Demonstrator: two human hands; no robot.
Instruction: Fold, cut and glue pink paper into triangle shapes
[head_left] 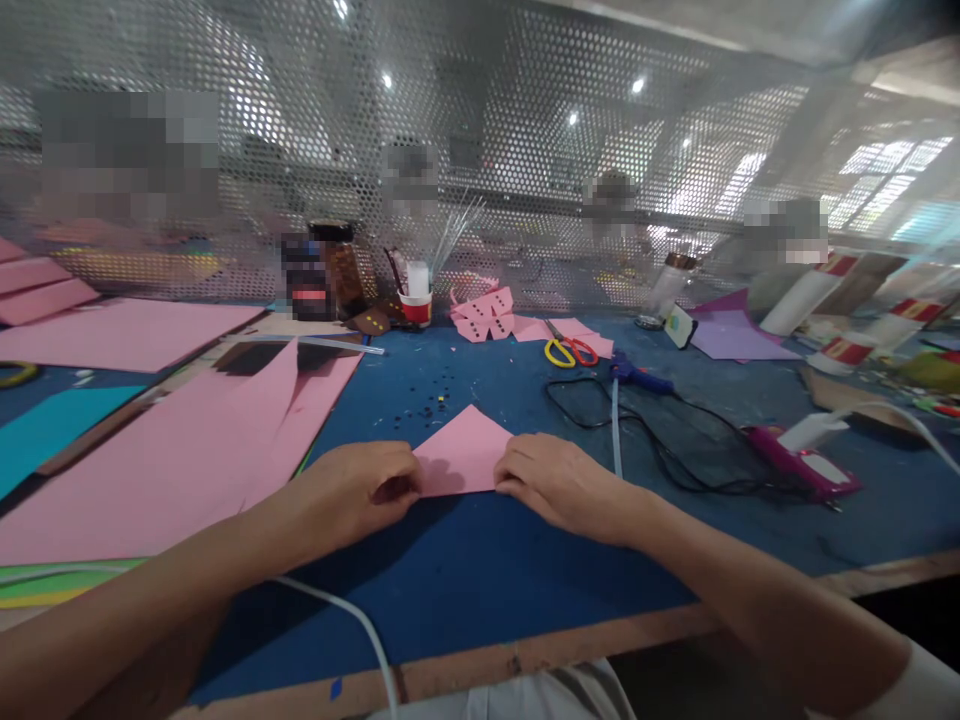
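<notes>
A folded piece of pink paper (466,448), pointed at its far side, lies on the blue table top in front of me. My left hand (382,480) pinches its left corner, fingers curled. At the opposite corner, my right hand (551,478) grips the paper between thumb and fingers. The straight near edge runs between both hands; the corners themselves are hidden by my fingers. Small dark bits (427,400) are scattered just beyond the paper. Further back sits a pink paper butterfly shape (484,315) with dark dots.
Scissors (570,350) with yellow and red handles lie behind my right hand. A blue glue gun (641,375) trails a black cord towards a magenta power strip (806,465). Large pink sheets (172,450) cover the left side. A paper cup (416,305) stands near the perforated metal screen (525,150).
</notes>
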